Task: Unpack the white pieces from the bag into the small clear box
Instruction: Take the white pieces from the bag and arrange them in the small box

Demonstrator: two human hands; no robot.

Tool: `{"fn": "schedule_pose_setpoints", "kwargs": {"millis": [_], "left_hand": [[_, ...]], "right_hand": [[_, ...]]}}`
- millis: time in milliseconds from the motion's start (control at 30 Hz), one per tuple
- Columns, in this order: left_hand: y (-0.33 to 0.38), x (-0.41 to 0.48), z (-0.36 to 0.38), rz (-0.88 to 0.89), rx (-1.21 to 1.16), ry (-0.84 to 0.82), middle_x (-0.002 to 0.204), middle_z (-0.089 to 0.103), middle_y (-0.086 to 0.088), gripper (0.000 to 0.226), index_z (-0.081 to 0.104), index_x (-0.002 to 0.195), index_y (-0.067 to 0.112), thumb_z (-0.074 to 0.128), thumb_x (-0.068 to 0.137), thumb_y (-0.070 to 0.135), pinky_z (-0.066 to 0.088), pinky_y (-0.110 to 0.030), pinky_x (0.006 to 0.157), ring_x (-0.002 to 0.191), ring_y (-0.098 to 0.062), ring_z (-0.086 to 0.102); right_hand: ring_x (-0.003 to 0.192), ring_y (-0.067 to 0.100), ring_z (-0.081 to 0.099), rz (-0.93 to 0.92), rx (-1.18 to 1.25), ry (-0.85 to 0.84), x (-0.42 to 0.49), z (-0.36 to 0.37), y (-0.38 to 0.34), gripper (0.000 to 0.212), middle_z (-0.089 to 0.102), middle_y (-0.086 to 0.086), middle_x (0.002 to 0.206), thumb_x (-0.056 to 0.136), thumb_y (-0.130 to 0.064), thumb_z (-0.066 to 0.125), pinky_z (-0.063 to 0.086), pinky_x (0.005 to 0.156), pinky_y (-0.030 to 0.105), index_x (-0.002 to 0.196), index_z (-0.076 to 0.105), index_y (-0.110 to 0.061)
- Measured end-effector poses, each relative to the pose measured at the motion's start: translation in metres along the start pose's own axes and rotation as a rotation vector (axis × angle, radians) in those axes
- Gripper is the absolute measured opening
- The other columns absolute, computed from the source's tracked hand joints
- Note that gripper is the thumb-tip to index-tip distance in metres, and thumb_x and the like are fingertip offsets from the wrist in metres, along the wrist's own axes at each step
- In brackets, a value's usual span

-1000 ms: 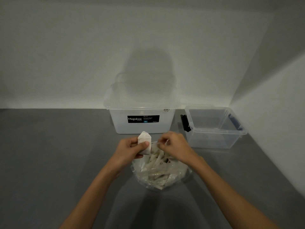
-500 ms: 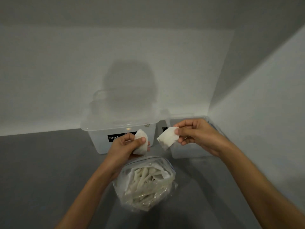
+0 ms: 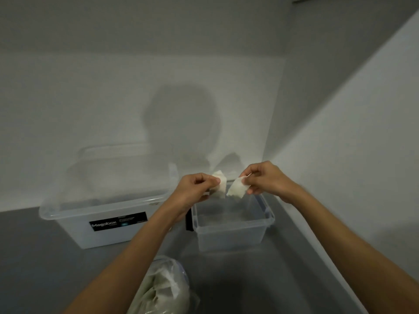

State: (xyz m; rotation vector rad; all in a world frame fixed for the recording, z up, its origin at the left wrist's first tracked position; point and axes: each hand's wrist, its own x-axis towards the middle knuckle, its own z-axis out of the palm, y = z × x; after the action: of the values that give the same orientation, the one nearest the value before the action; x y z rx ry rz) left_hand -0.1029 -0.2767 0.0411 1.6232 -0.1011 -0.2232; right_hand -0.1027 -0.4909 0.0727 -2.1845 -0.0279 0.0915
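head view looks down on both hands, raised over the small clear box (image 3: 233, 223), which stands open on the grey table (image 3: 45, 257) in the corner by the wall. the left hand (image 3: 195, 189) has its fingers (image 3: 213, 181) curled and clamped on the left white piece (image 3: 220, 186). the right hand (image 3: 265, 180) pinches the right white piece (image 3: 237, 189) between thumb and fingers. the two pieces hang close together above the far part of the box; whether they touch, i cannot tell through the blur. the bag (image 3: 163, 288), clear plastic with more white pieces inside, lies on the table near the bottom edge, partly under the left forearm. a large clear box (image 3: 102, 214) with a black label stands just left of the small one.
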Motion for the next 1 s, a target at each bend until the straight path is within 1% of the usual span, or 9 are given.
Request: {"fn": "schedule_pose_setpoints", "kwargs": {"millis": [67,133,233,300,400,500,700,867,1000], "left_hand": [[-0.01,0.023,0.011,0.035,0.111,0.107,0.083,0.067,-0.005,0.008,0.07,0.091,0.007,0.07,0.083,0.008,0.053,-0.015,0.065,0.074,-0.012,0.062],[-0.025,0.043,0.018,0.037,0.196,0.186,0.074,0.062,-0.004,0.022,0.063,0.097,0.009,0.07,0.079,-0.001,0.051,-0.016,0.057,0.063,-0.012,0.058],[-0.049,0.068,0.029,-0.005,0.359,0.191,0.066,0.058,-0.004,0.035,0.052,0.105,0.015,0.067,0.079,-0.003,0.05,-0.027,0.06,0.06,-0.016,0.056],[-0.064,0.082,0.035,-0.036,0.525,0.162,0.072,0.06,-0.007,0.026,0.056,0.101,0.015,0.065,0.08,0.001,0.049,-0.03,0.066,0.069,-0.02,0.058],[-0.083,0.099,0.043,-0.095,0.728,0.099,0.077,0.057,-0.007,0.009,0.059,0.08,0.012,0.061,0.084,0.005,0.043,-0.025,0.067,0.075,-0.017,0.054],[-0.101,0.114,0.051,-0.164,0.801,0.08,0.083,0.062,-0.007,0.005,0.064,0.085,0.011,0.06,0.086,0.007,0.047,-0.028,0.074,0.081,-0.017,0.057],[-0.127,0.136,0.057,-0.239,0.879,0.108,0.104,0.07,-0.013,0.016,0.069,0.097,0.005,0.058,0.085,0.006,0.05,-0.029,0.086,0.1,-0.022,0.064],[-0.141,0.141,0.055,-0.266,0.969,0.117,0.104,0.07,-0.01,0.016,0.069,0.099,0.005,0.059,0.087,0.005,0.053,-0.03,0.089,0.098,-0.02,0.065],[-0.14,0.14,0.051,-0.262,1.07,0.132,0.103,0.069,-0.009,0.014,0.068,0.097,0.008,0.055,0.09,0.008,0.054,-0.034,0.086,0.095,-0.023,0.066]], "right_hand": [[0.062,0.016,0.07,0.003,-0.076,-0.028,0.022,0.003,0.012,0.013,0.072,0.011,0.077,0.086,-0.002,0.059,0.057,0.059,0.024,0.091,0.069,-0.008],[0.06,0.018,0.069,0.01,-0.143,-0.051,0.043,0.012,0.022,0.014,0.07,0.013,0.077,0.086,0.0,0.056,0.058,0.058,0.025,0.092,0.067,-0.007],[0.061,0.023,0.067,0.039,-0.261,-0.079,0.074,0.03,0.043,0.018,0.069,0.02,0.082,0.085,0.004,0.055,0.059,0.058,0.027,0.094,0.069,-0.002],[0.075,0.028,0.07,0.051,-0.337,-0.094,0.092,0.041,0.059,0.02,0.071,0.018,0.087,0.081,0.005,0.056,0.06,0.068,0.034,0.09,0.071,-0.005],[0.098,0.027,0.066,0.061,-0.464,-0.17,0.109,0.055,0.08,0.021,0.07,0.015,0.102,0.082,0.003,0.06,0.048,0.07,0.027,0.099,0.07,-0.005],[0.106,0.028,0.062,0.077,-0.525,-0.201,0.121,0.069,0.098,0.022,0.066,0.016,0.109,0.087,0.002,0.057,0.04,0.071,0.026,0.106,0.066,0.0],[0.109,0.032,0.059,0.07,-0.562,-0.18,0.137,0.094,0.122,0.023,0.061,0.019,0.119,0.094,-0.001,0.052,0.048,0.085,0.033,0.114,0.06,0.005],[0.096,0.03,0.065,0.008,-0.525,-0.193,0.14,0.103,0.129,0.018,0.067,0.019,0.105,0.091,0.002,0.054,0.053,0.081,0.035,0.105,0.065,0.003],[0.087,0.03,0.066,-0.041,-0.491,-0.21,0.141,0.105,0.128,0.014,0.068,0.016,0.09,0.087,0.001,0.054,0.049,0.067,0.031,0.088,0.068,0.001]]}}
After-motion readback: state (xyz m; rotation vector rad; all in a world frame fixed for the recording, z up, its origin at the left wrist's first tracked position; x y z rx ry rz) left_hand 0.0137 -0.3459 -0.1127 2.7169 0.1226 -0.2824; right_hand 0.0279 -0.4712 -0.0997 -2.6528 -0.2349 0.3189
